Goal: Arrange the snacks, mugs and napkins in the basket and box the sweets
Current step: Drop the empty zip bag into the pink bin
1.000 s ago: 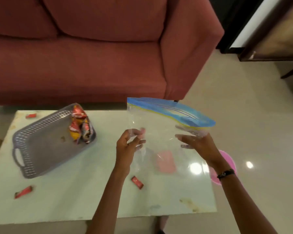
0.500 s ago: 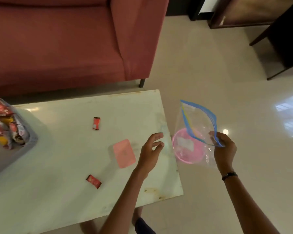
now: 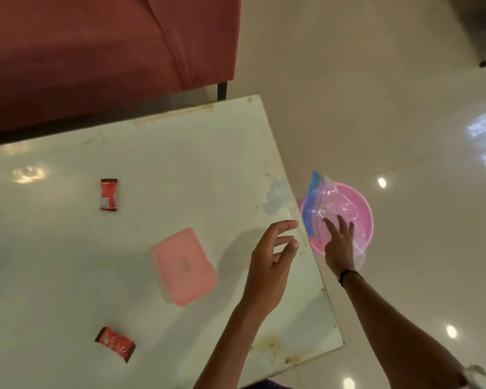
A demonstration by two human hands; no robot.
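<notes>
Pink basin (image 3: 361, 204) with clear zip bag (image 3: 324, 209) inside

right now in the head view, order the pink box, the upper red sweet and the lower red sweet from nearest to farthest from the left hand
1. Pink box, on the table just to the left of the left hand.
2. Lower red sweet, near the table's front edge, down and left.
3. Upper red sweet, farther back on the table, far left. It sits only a little farther off than the lower one.

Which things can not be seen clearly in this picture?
- Pink tub, head view: table edge, plastic bag and right hand cover parts.
- Wrappers: print too small to read.
- Pink box: lid shut, contents hidden.
- Basket: outside the frame.
</notes>
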